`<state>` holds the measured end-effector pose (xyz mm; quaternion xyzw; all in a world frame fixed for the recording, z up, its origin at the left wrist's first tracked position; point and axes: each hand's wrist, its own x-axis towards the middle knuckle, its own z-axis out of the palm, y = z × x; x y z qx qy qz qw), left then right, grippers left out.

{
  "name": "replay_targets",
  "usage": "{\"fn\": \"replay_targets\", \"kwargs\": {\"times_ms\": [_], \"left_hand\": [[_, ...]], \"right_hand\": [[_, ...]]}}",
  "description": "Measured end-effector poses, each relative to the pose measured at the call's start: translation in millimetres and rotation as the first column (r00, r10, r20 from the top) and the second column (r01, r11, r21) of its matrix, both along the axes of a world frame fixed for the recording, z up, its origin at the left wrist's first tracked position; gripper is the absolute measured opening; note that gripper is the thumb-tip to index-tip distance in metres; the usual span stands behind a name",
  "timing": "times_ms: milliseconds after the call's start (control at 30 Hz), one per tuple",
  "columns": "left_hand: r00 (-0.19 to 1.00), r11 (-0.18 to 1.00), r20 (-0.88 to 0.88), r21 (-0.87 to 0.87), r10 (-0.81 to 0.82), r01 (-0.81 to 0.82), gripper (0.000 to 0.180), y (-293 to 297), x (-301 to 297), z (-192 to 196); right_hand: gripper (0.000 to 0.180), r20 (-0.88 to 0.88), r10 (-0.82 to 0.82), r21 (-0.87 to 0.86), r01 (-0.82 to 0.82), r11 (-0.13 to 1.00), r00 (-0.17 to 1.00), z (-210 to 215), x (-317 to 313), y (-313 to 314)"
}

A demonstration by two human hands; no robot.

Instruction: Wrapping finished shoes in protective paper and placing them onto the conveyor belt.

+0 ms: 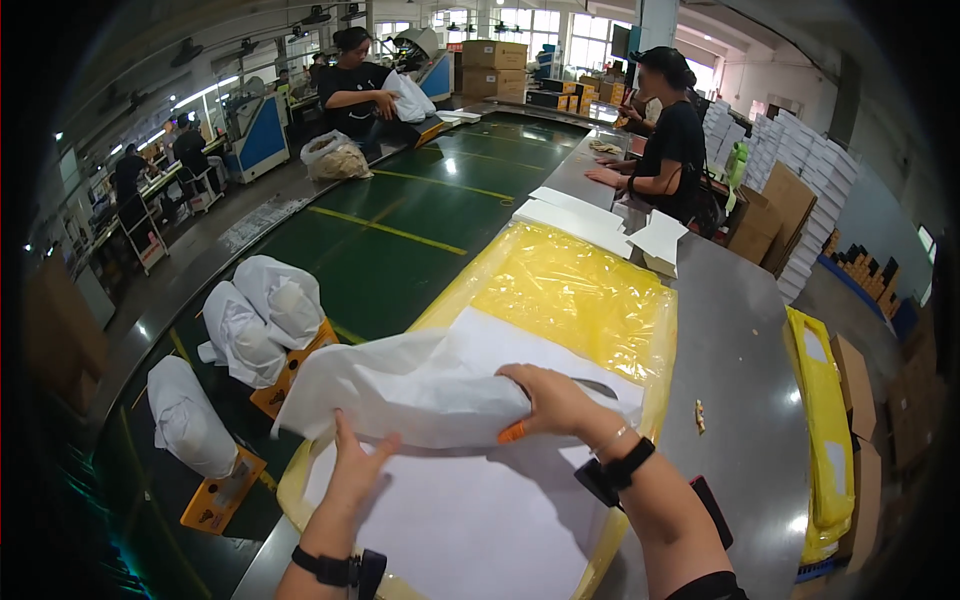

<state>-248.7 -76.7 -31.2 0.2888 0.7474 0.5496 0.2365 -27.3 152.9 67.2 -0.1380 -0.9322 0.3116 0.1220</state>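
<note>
A bundle in thin white wrapping paper (430, 395) lies across a stack of white paper sheets (470, 530) in front of me. My right hand (555, 405) is closed round the bundle's right part, and a small orange patch shows at its thumb. A greyish form shows faintly through the paper; what it is, I cannot tell. At the bundle's lower left edge, my left hand (360, 465) has thumb and fingers apart, its fingertips touching the paper. The stack rests on yellow plastic wrapping (570, 290) spread over a metal table (730, 360).
On the green conveyor belt (400, 220) at left stand several white-wrapped bundles (190, 420) on orange boxes (225, 490). One person (350, 90) handles a white bundle across the belt; another (672, 140) stands at the far right. Yellow packs (820, 430) lie beside the table.
</note>
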Motion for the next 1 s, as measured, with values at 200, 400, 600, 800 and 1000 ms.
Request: {"fn": "replay_targets", "kwargs": {"times_ms": [200,400,600,800,1000], "left_hand": [[0.734,0.771,0.268,0.061,-0.624,0.634,0.054,47.2,17.0,59.4],[0.52,0.337,0.195,-0.566,-0.832,0.752,0.072,106.4,-2.8,111.3],[0.19,0.53,-0.527,-0.628,-0.828,0.569,0.098,91.5,2.8,95.3],[0.514,0.583,-0.279,-0.321,-0.811,0.746,0.086,83.5,-14.5,103.8],[0.448,0.315,0.352,-0.374,-0.822,0.872,0.071,44.5,-14.1,130.4]], "right_hand": [[0.076,0.088,0.071,-0.033,-0.068,0.997,0.994,-1.6,18.8,-64.0],[0.081,0.329,0.246,-0.312,-0.141,0.94,0.912,30.7,-30.0,-24.5],[0.067,0.611,-0.245,0.191,0.16,0.968,0.753,37.0,-78.9,9.0],[0.039,-0.152,-0.146,-0.048,0.141,0.989,0.977,-1.4,17.7,-100.7],[0.063,-0.031,-0.873,-0.954,-0.274,-0.119,0.487,-62.5,75.7,-109.1]]}}
